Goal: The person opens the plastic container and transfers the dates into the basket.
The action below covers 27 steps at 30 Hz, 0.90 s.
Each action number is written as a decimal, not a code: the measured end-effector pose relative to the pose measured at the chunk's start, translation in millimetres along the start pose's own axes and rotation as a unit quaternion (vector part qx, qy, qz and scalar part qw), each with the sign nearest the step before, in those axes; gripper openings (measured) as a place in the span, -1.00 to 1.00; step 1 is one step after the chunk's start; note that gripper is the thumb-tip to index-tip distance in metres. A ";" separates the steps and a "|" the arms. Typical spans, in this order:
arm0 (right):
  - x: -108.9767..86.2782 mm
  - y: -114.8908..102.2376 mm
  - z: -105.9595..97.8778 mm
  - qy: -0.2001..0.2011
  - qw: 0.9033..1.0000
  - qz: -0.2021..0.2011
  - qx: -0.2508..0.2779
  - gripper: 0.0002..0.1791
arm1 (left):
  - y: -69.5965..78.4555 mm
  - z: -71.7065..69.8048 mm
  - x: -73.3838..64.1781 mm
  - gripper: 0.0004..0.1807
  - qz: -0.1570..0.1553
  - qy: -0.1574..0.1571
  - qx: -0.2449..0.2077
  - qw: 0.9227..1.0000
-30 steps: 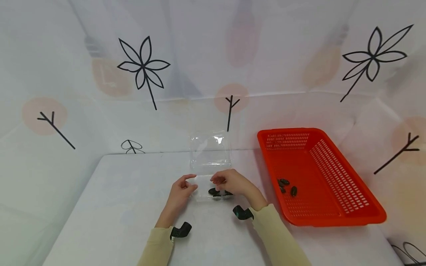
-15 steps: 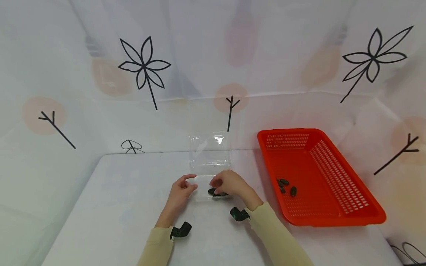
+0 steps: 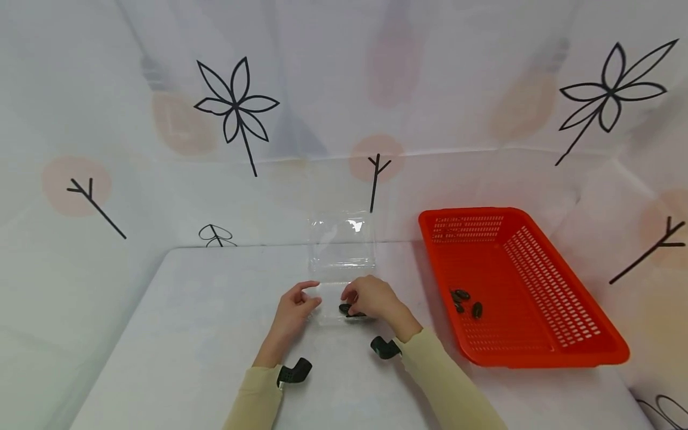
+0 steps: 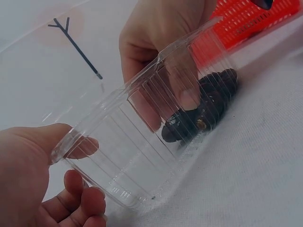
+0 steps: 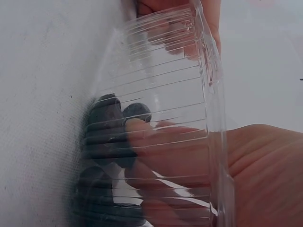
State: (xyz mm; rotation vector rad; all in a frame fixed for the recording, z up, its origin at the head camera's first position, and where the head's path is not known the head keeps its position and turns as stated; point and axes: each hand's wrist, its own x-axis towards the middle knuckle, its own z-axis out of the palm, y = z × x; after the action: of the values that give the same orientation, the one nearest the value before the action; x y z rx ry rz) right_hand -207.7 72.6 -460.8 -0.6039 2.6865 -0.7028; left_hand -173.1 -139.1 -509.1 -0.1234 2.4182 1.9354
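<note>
Dark piece [image 4: 176,127], pinched by right hand [image 3: 373,298], sits inside clear box [image 4: 124,163]. Left hand [image 3: 292,307] grips box end left of those fingers, for steadiness, I judge from my screen. Lid [image 3: 344,254] stands raised beyond fingers, leaving access; red basket [image 3: 529,334] lies rightward.

Left hand [image 3: 292,309] and right hand [image 3: 374,300] reach forward, fingers [image 4: 93,201] curled.

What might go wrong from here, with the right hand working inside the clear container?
The left hand holds the clear container only at one end, so a push from the right hand at the other might tilt or slide it.
The dark pieces bunch at the right end around the fingers, so withdrawing could drag one out.
The lid stands open behind; a bump might swing it down onto the hands.
</note>
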 end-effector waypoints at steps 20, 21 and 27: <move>1.3 10.8 -3.9 0.026 0.993 -0.030 0.111 -0.73 | -1.8 0.2 0.2 -0.60 -0.011 0.002 0.002 1.000; 0.9 11.4 -5.0 0.027 0.992 -0.029 0.119 -0.73 | -1.8 0.2 0.2 -0.60 -0.010 0.002 0.001 1.000; 0.3 13.5 -8.2 0.042 0.990 -0.035 0.134 -0.73 | -1.6 1.1 1.3 -0.57 -0.004 0.002 -0.006 1.000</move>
State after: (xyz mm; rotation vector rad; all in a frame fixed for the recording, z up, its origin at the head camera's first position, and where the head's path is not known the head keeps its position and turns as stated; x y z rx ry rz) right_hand -215.5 86.4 -461.0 -0.6108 2.5927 -1.1078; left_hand -174.2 -138.5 -511.1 -0.1369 2.4044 1.9483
